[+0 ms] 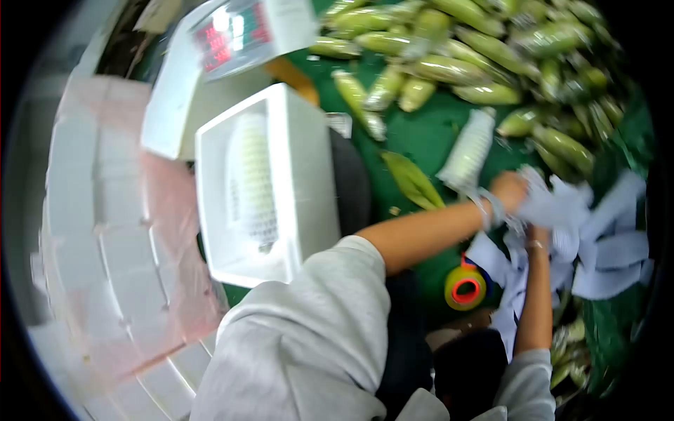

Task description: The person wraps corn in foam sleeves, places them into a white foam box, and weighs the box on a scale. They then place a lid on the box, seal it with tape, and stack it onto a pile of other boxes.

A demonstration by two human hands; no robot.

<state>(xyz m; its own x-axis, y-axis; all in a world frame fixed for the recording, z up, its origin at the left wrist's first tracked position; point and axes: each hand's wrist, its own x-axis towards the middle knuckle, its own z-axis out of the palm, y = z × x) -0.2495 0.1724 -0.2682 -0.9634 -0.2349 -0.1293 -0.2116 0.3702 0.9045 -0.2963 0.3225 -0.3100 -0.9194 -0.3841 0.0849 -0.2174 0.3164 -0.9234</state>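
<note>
My left hand (510, 191) reaches across the green table and is closed at a bunched white wrapping sleeve (558, 207); its fingers are blurred. Just below it, my right hand (538, 233) is among the same white sleeves, with its fingers mostly hidden. Flat white sleeves (611, 235) lie in a loose heap to the right of both hands. An ear of corn in a white net sleeve (469, 151) lies just beyond my left wrist. Below my left forearm sits a roll of tape (465, 288) with a yellow rim and an orange core.
A white foam box (309, 175) holding net-wrapped corn (254, 175) stands by a scale with a red display (232, 38). Film-wrapped corn ears (449, 67) are piled at the back. Stacked white boxes (105, 210) under pink film stand left. A loose green husk leaf (412, 181) lies mid-table.
</note>
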